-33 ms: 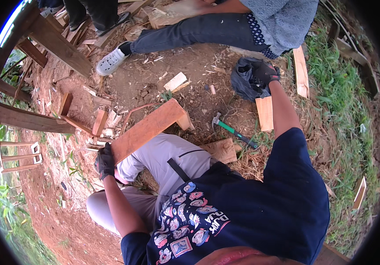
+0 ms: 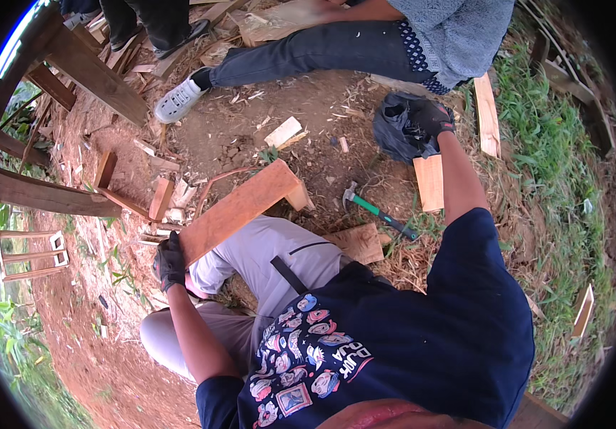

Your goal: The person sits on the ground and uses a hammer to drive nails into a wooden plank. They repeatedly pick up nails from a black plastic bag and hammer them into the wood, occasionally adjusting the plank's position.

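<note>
My left hand (image 2: 170, 262), in a dark glove, is closed round the near end of a reddish-brown wooden board (image 2: 240, 211). The board slants up over my bent leg, and a short paler block (image 2: 299, 196) sits against its far end. At the far right my right hand (image 2: 433, 118), also gloved, reaches into a crumpled black plastic bag (image 2: 393, 132). The bag hides those fingers, so their grip and anything in them cannot be made out. On the ground between board and bag lies a claw hammer (image 2: 379, 212) with a green and black handle.
Another person's outstretched leg (image 2: 308, 57) crosses the far side, ending in a pale clog (image 2: 179, 99). A wooden frame (image 2: 50, 193) stands at the left. Offcuts (image 2: 283, 132) and shavings litter the soil. Pale boards (image 2: 487, 118) lie near the grass (image 2: 547, 157) at the right.
</note>
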`<action>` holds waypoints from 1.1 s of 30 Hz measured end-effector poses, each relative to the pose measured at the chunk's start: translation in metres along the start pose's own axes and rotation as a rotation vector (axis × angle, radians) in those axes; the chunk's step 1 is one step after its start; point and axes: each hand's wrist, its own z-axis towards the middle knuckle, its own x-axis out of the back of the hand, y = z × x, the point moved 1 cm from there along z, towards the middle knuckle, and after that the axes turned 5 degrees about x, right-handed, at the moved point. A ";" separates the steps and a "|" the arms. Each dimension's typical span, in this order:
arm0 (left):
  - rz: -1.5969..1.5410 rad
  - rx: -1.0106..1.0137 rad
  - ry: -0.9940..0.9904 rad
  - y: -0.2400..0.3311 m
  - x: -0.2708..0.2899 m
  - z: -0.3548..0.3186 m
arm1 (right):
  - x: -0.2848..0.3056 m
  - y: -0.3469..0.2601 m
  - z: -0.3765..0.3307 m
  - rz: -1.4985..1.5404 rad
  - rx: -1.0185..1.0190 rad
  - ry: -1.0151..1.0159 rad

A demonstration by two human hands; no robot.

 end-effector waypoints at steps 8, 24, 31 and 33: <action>0.027 -0.015 0.001 0.006 0.003 0.002 | 0.014 0.026 -0.019 0.102 0.008 0.162; 0.035 -0.048 -0.012 0.029 0.010 -0.013 | 0.037 0.036 -0.037 1.271 -0.164 0.265; -0.002 -0.005 -0.085 0.031 0.022 -0.027 | 0.072 0.007 -0.033 1.159 0.075 0.323; -0.043 0.024 -0.015 0.039 0.023 -0.024 | 0.115 -0.015 -0.033 1.070 0.065 0.394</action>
